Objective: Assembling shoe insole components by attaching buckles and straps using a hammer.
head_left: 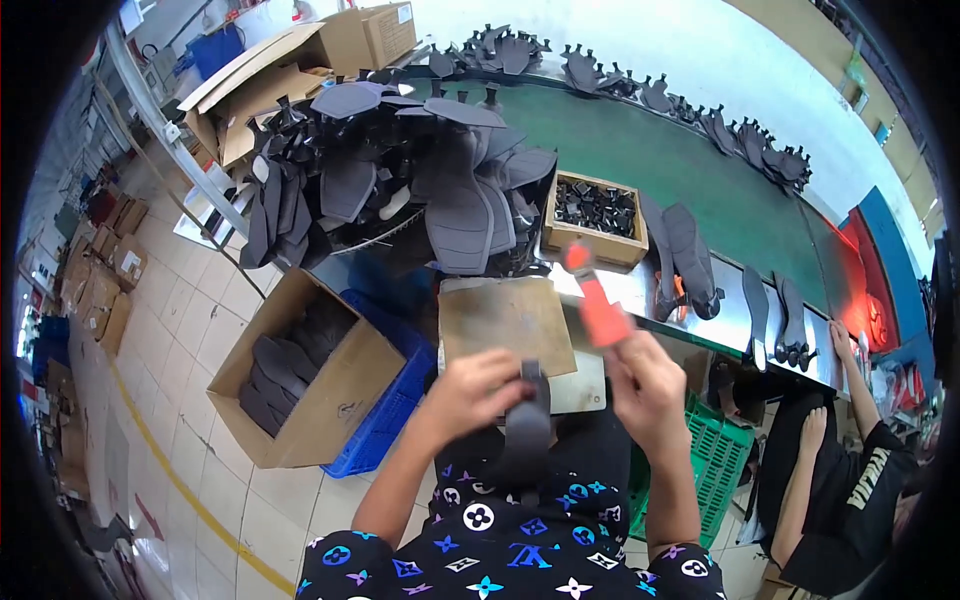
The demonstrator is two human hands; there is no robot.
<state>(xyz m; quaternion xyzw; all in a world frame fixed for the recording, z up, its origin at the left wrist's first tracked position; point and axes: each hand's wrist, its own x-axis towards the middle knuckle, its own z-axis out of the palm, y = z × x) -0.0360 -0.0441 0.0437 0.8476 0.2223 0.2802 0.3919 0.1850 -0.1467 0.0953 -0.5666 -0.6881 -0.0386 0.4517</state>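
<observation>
My left hand [470, 392] is closed on the near part of a dark shoe sole [528, 430], which stands over my lap at the front edge of a brown board [505, 325]. Its fingertips meet at what looks like the heel end, smeared by motion. Raised to the right of the sole, my right hand [648, 385] wraps round the handle of a red hammer [603, 312], its small head tilted up and away from me. The hammer is blurred, so its exact shape is hard to make out. A pale plate [585, 385] lies under the board.
A large pile of dark heeled soles [465, 215] stands ahead-left. Beyond the board sits a wooden box [597, 240] of small black heels. A carton of soles [300, 430] rests on a blue crate [385, 440]. Rightward are a green crate [705, 470] and a seated person [840, 490].
</observation>
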